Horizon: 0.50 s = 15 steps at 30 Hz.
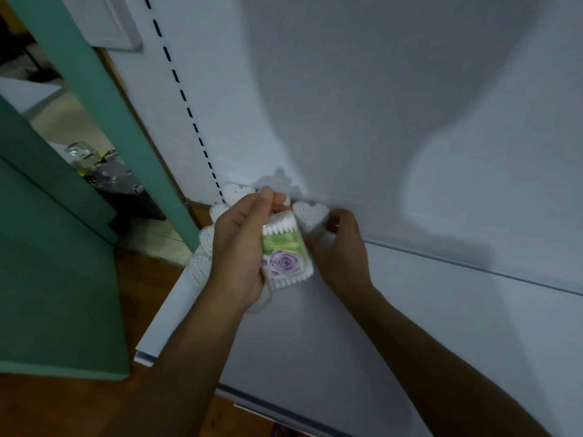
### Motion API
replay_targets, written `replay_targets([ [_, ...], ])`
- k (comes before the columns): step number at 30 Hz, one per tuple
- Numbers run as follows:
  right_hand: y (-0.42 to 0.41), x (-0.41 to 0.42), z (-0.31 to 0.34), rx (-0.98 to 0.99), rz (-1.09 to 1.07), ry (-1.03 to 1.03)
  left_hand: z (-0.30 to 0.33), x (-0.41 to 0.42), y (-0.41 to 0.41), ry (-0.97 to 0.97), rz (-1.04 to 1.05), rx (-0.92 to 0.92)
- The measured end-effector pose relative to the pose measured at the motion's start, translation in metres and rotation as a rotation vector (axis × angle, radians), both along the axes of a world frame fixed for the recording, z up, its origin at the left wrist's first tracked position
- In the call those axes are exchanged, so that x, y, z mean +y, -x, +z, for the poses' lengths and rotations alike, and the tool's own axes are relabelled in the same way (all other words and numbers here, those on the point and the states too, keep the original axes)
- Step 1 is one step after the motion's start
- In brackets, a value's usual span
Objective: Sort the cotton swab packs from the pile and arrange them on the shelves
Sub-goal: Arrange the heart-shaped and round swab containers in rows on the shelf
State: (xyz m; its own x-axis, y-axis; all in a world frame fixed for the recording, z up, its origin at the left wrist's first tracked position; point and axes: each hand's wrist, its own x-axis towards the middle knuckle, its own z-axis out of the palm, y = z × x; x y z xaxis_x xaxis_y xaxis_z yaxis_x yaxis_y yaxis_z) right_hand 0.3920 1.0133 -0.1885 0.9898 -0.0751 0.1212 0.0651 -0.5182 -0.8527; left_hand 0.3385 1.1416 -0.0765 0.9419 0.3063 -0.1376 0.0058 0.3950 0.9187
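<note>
The left hand [239, 247] is gripping a rectangular swab pack [285, 253] whose label is showing a purple rose under a green band; its writing is too blurred to read. The pack's long axis is running away from the person, swab tips lining both short ends. The right hand [342, 247] is closing around a heart-shaped pack [310, 214] just beside it on the white shelf [410, 310]. More heart packs [205, 241] are lying left of the left hand.

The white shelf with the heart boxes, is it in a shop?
Probably a shop or stockroom. The white shelf has a slotted upright like store racking, several identical heart-shaped swab packs sit in a row, and the left hand holds another, rectangular swab pack.
</note>
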Motion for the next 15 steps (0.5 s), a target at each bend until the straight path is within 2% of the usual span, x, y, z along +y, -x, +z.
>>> replay_targets([
  [4,0.000,-0.002,0.007,0.093,-0.072,-0.030,0.001,0.011,-0.005,0.030,-0.039,0.012],
  [8,0.021,-0.005,0.015,-0.056,-0.097,-0.029,0.001,0.020,-0.016,0.123,-0.091,-0.001],
  [11,0.048,-0.001,0.034,-0.126,-0.016,-0.253,0.001,0.022,-0.022,0.160,-0.127,-0.043],
  [15,0.069,0.006,0.056,-0.052,0.156,-0.496,0.003,0.012,-0.023,0.031,-0.172,0.016],
])
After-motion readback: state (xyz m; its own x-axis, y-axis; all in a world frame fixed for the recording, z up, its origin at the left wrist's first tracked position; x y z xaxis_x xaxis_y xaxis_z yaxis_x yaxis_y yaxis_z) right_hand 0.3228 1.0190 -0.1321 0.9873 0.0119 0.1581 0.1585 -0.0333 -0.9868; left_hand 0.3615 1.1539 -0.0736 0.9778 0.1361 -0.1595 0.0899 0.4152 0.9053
